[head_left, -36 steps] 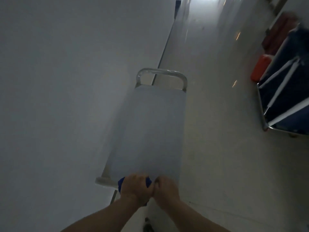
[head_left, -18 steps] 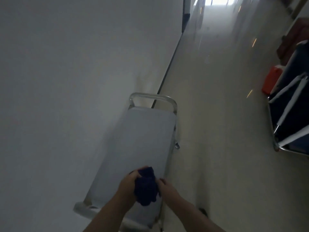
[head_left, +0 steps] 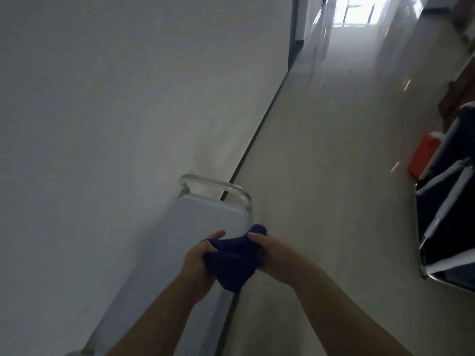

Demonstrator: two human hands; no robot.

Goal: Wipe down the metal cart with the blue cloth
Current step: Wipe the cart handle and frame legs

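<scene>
Hands, left and right, both grip bunched blue cloth above metal cart

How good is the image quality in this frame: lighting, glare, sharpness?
Head view: dim; the far window is blown out, glaring along the floor; the blue cloth, held by left hand and right hand, reads nearly black; the metal cart looks soft; wide-angle tilt slants the wall.
</scene>
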